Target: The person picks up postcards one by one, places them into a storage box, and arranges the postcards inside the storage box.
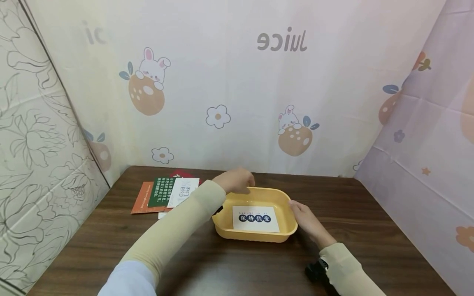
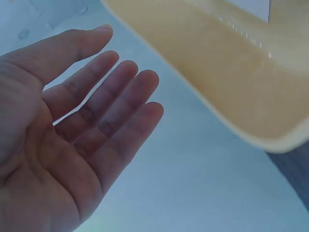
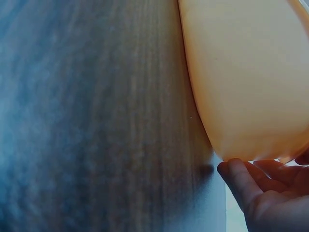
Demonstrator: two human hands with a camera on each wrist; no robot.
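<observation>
A yellow tray (image 1: 291, 231) sits on the brown wooden table (image 1: 370, 242), near the middle of it. Inside, a white card (image 1: 256, 226) lies on the tray's floor, printed with four dark blue circles that carry white characters.

The right hand (image 1: 308, 220) holds the tray's right end — the thumb lies at the rim and the fingertips press against the outer wall, so the grip is on the tray itself. The left hand (image 1: 234, 181) is up by the tray's far rim, toward its left end. Its wrist view shows the fingers loosely extended, the thumb apart from them and nothing held; a gap separates them from the rim there.

To the left of the tray, several cards overlap on the table: an orange card (image 1: 142, 200), a green card (image 1: 158, 193), a white "Good Luck" card (image 1: 183, 192) on top and a red card (image 1: 184, 174) partly hidden behind. A white edge also peeks out below the pile; I cannot tell what it belongs to.

Both forearms wear pale cream sleeves (image 1: 181, 224), and a black device (image 1: 314, 271) is at the right wrist. Behind the table hangs a pale cloth (image 1: 237, 82) with rabbits, fruit and flowers — its "Juice" lettering is reversed.
</observation>
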